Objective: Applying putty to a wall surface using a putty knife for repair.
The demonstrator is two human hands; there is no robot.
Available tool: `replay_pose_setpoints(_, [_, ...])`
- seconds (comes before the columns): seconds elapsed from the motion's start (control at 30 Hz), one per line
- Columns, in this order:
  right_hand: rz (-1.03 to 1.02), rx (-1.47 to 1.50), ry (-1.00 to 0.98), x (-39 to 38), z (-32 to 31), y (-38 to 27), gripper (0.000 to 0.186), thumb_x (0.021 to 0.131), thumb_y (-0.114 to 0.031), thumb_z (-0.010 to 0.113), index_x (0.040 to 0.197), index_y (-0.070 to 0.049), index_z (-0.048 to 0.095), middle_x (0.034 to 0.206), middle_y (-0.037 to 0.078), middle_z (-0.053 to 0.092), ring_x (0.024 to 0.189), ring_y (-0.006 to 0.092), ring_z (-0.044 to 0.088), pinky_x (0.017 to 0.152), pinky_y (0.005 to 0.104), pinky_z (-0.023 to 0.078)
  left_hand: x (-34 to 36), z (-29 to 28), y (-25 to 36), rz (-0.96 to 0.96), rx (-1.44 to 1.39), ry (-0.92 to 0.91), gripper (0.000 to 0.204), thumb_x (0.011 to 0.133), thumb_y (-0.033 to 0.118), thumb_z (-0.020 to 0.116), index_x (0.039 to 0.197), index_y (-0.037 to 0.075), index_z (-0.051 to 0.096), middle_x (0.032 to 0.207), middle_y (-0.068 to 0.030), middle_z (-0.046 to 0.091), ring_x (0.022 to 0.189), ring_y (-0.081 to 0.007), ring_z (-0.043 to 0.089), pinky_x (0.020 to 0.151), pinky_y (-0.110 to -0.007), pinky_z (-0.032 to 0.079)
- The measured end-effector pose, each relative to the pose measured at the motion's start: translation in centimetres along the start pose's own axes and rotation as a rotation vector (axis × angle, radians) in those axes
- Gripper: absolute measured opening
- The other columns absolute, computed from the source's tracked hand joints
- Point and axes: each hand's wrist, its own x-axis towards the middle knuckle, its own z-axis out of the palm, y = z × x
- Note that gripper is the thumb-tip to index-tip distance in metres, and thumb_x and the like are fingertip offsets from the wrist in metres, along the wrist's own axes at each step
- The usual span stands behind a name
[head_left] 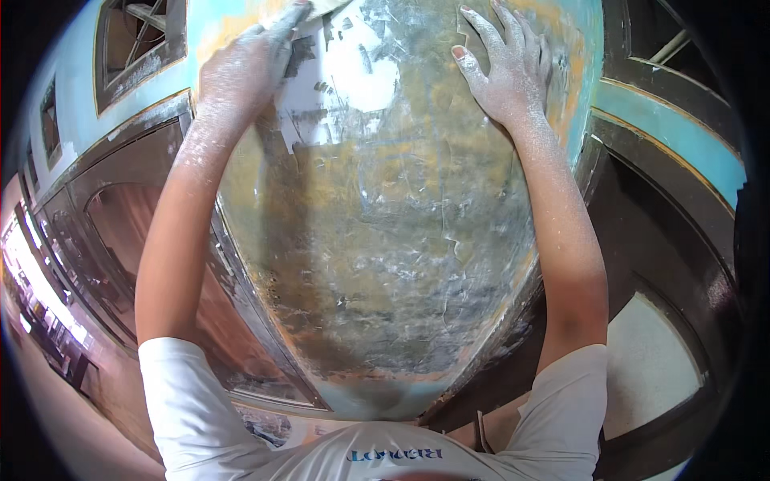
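Both forearms reach up to a mottled grey-ochre wall section with white patches and scuffs across its upper part. My left hand, dusted with white powder, is at the upper left, its fingers closed on a pale flat tool that is partly cut off by the top edge of the picture. My right hand, also powdery, rests with fingers spread on the wall at the upper right.
Dark-framed doorways stand either side, the left with reddish panels, the right with a pale panel. Turquoise wall and dark-framed openings lie above them. A bright opening shows at far left.
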Motion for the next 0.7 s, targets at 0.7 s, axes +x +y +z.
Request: replay_pose_setpoints(0.7, [-0.009, 0.091, -0.007, -0.2, -0.2, -0.1, 0.06, 0.088, -0.037, 0.068, 0.144, -0.022, 0.056, 0.154, 0.017, 0.042, 0.146, 0.038, 0.032, 0.123, 0.0597, 0.014, -14.7, -0.2, 4.9, -0.218, -0.436, -0.41, 0.071, 0.098, 0.011, 0.051, 0.163, 0.019, 0.025, 0.111, -0.0311, 0.067, 0.096, -0.0503, 0.065, 0.082, -0.056, 0.051])
